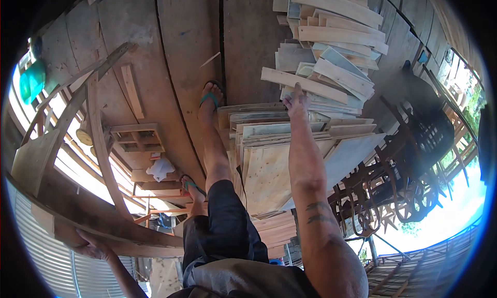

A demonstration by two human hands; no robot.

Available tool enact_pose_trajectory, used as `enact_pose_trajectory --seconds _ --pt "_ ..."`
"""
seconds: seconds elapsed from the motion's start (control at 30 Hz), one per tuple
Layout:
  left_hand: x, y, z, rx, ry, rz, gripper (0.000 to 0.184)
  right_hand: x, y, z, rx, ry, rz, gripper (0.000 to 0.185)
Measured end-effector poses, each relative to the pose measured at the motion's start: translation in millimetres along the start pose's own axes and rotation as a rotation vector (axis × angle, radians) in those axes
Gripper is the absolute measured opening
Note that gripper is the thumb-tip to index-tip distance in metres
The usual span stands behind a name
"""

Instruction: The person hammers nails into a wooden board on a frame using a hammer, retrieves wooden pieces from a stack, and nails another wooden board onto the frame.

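My right hand point(297, 100) reaches forward over a pile of thin wood pieces. It grips the near edge of a narrow wooden board point(316, 86), with the index finger lying on top and the other fingers partly hidden. Below it, larger plywood sheets point(274, 161) lean together in a stack. My left hand point(93, 245) is low at the far left, against a long wooden beam point(129, 242) that looks curved in this view. Its fingers seem closed around the beam's edge, though part of them is hidden.
Several loose wood strips point(341, 36) lie heaped on the plank floor point(189, 34). A wooden frame point(135, 137), a short wood piece point(132, 91) and a white plastic bag point(160, 168) lie to the left. Dark ornate metalwork point(385, 194) stands at right. My sandalled feet are on the floor.
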State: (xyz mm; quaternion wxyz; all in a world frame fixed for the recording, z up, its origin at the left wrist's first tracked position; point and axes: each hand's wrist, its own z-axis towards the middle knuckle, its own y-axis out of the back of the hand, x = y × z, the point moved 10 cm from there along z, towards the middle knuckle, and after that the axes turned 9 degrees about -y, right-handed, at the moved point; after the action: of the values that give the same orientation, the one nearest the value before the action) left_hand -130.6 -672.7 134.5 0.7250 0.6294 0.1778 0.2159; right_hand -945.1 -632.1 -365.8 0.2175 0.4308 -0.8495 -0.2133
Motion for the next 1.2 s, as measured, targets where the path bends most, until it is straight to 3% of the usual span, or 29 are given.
enact_pose_trajectory --seconds 0.03,0.13,0.23,0.33,0.43,0.63,0.77,0.97,1.07,1.2 --pt "-0.6 -0.1 0.9 0.002 0.002 0.002 0.083 -12.3 -3.8 -10.8 0.013 -0.124 0.035 0.047" --pt "7.8 -1.3 0.8 -0.003 -0.010 0.017 0.084 -21.1 -22.3 -7.1 0.141 -0.128 0.001 0.050" --pt "14.3 1.4 0.3 0.012 -0.026 0.073 0.084 -27.8 -16.5 64.1 0.249 -0.047 0.041 0.055" --pt "2.2 -0.4 1.7 0.025 -0.048 0.037 0.083 -1.4 19.2 36.7 -0.030 0.040 0.288 0.050" --pt "7.6 -0.4 -0.5 0.026 -0.029 0.018 0.082 25.7 60.7 30.5 -0.150 0.125 0.442 0.050" --pt "18.4 3.4 -1.8 -0.026 -0.032 0.078 0.079 62.6 137.2 49.7 -0.115 0.264 0.369 0.045" --pt "19.9 5.1 0.2 -0.009 -0.098 0.139 0.081 35.1 144.1 59.9 -0.131 0.047 0.224 0.039" --pt "19.0 7.2 -1.7 0.006 -0.042 0.126 0.083 -58.5 113.8 81.2 -0.083 -0.310 0.197 0.046" --pt "33.3 9.5 -3.1 0.002 -0.044 0.135 0.083 -72.4 81.5 61.1 0.057 -0.297 0.161 0.054" --pt "45.3 13.3 -2.8 0.005 -0.045 0.141 0.083 -63.8 49.5 47.9 0.212 -0.275 0.235 0.049"
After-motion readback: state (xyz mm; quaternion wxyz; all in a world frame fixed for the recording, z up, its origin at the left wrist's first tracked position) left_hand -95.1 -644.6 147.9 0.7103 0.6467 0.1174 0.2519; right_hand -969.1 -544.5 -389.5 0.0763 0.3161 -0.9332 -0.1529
